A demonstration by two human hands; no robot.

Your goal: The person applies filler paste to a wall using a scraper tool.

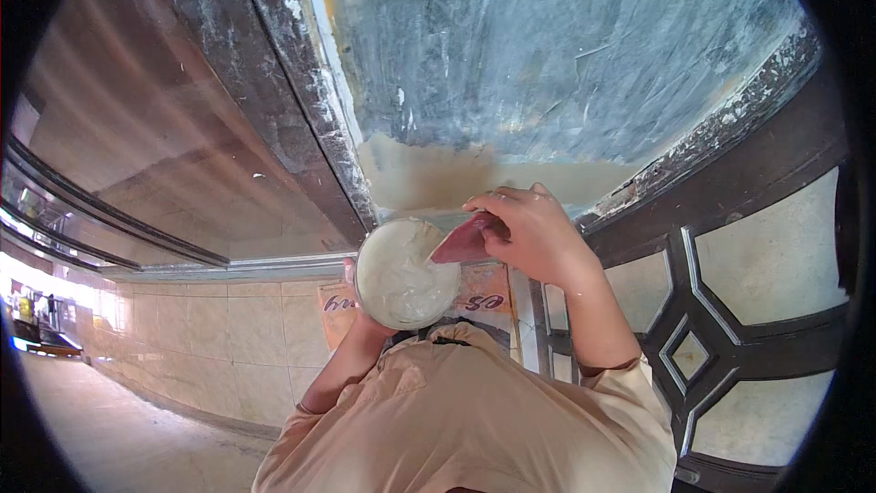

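My left hand (363,321) grips a round container (397,274) of creamy white paste from the side and beneath, its fingers mostly hidden by it. My right hand (534,237) holds a dark red, flat spreader (456,246), whose lower tip touches or hangs just over the paste. Above both hands is a grey-blue, scuffed panel (547,55) with white smears and a beige band along its lower part.
A brown door panel (182,155) stands at the left, with a tiled surface (228,338) below it. A dark door (721,329) with pale panes is at the right. An orange printed sheet (338,306) lies behind the container. A cluttered bright area (41,315) shows far left.
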